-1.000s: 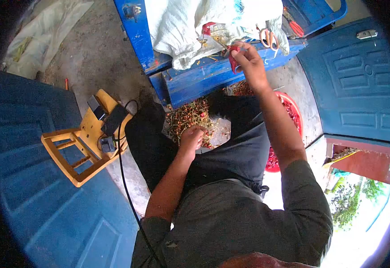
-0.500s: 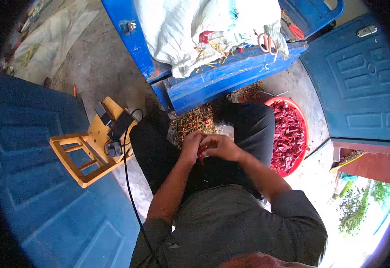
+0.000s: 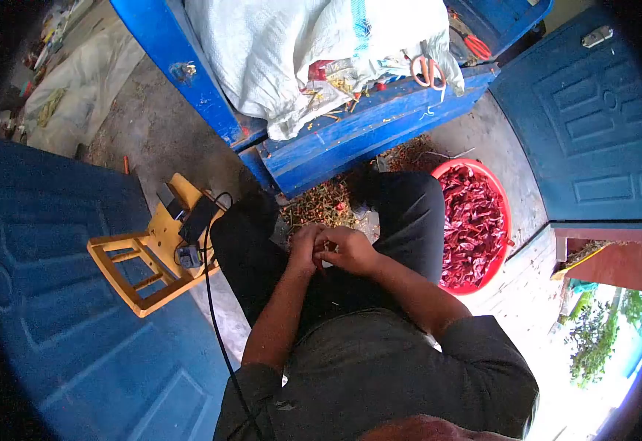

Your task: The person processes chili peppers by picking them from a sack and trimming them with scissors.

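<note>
My left hand (image 3: 305, 247) and my right hand (image 3: 350, 251) meet above my lap, with fingers bent and touching. Both are closed around a dried red chili, mostly hidden by the fingers; only a trace of red shows beneath them. Just beyond the hands, a pile of chili stems (image 3: 322, 205) with red bits lies on the floor between my knees. To the right of my right leg stands a red basin (image 3: 507, 213) heaped with dried red chilies (image 3: 472, 228).
A blue bench (image 3: 380, 136) ahead carries a white woven sack (image 3: 262, 59), pink-handled scissors (image 3: 428, 72) and red-handled scissors (image 3: 477, 47). On the left, a wooden chair (image 3: 152, 253) holds small devices, with a black cable (image 3: 214, 316) running past my left side. Blue doors (image 3: 593, 125) flank the space.
My hands stay together and have shifted slightly left and down in view. The red chili that showed below the fingers is now mostly covered. The whole view has tilted a little.
</note>
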{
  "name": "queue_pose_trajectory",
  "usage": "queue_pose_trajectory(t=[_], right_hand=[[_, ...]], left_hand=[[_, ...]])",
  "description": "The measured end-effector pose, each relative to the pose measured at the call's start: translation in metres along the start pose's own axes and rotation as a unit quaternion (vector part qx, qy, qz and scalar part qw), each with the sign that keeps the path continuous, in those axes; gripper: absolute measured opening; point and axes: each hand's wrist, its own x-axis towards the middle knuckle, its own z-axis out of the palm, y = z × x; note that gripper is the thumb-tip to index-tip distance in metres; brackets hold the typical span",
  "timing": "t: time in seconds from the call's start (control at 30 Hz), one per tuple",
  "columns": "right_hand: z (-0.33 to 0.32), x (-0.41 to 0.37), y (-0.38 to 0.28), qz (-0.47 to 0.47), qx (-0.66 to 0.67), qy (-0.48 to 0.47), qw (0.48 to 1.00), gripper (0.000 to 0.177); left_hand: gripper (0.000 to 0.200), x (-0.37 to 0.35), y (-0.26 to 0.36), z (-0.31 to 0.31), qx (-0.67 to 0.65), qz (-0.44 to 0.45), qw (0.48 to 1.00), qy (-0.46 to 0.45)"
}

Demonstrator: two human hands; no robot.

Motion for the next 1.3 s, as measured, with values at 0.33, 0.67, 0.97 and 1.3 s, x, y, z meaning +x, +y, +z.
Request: queue_pose_trajectory(t=[0.33,0.67,0.97,1.3], right_hand=[[0.024,0.003,0.027,0.22,-0.077,0.043,0.972,0.027],[0.019,-0.004,0.065,0.253,0.124,0.094,0.955,0.031],[0.007,0.002,0.055,0.302,0.433,0.047,0.848,0.032],[-0.003,0.003,0.033,0.028,0.135,0.159,0.978,0.015]], left_hand=[[0.032,0.015,-0.025,0.01,0.085,-0.004,0.996,-0.015],[0.028,0.015,-0.019,0.007,0.13,0.006,0.991,-0.04],[0.022,-0.003,-0.001,0.009,0.054,0.04,0.997,-0.046],[0.024,-0.014,0.013,0.02,0.058,0.065,0.994,-0.064]])
